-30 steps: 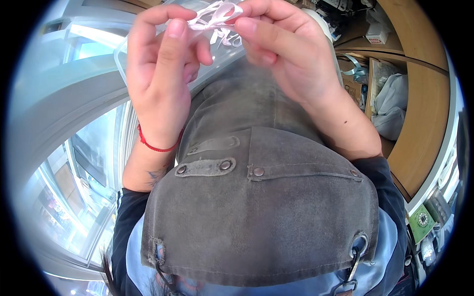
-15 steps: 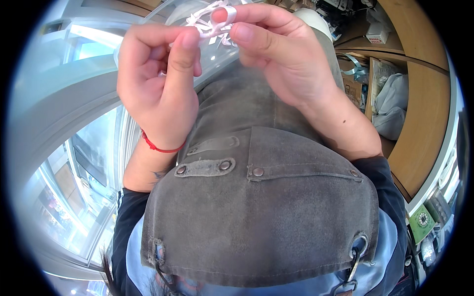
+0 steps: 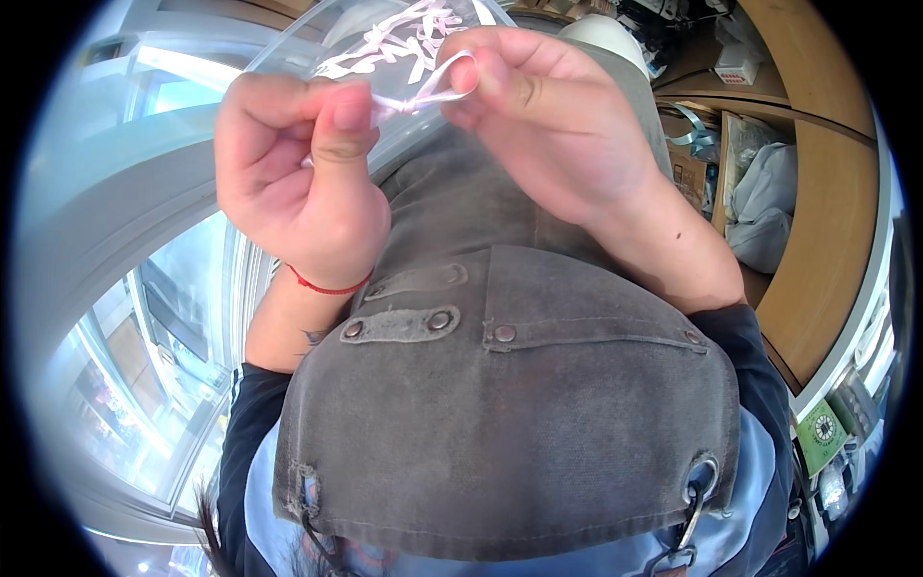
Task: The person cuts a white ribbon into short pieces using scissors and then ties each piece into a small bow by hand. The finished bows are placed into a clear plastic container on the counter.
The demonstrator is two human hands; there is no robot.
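Observation:
Between my two hands a thin pale pink ribbon (image 3: 413,104) is drawn out, with a small knot near its middle. My left hand (image 3: 293,159) pinches one side of it between thumb and forefinger. On the other side, my right hand (image 3: 548,106) has a loop of the ribbon between thumb and forefinger, the loop showing against the fingertip. Beyond the hands, several small pale ribbon bows (image 3: 409,37) lie in a clear plastic container (image 3: 288,48).
My grey apron (image 3: 500,404) covers my lap. To the right stands a wooden shelf unit (image 3: 832,240) holding a grey bag (image 3: 764,207) and a coil of light blue ribbon (image 3: 694,130). A white rounded object (image 3: 606,40) is beyond my right hand. Glass panels line the left side.
My hands have moved slightly apart and a little lower. The ribbon between them is now stretched out, its knot in plain sight, and the bows in the container behind show more.

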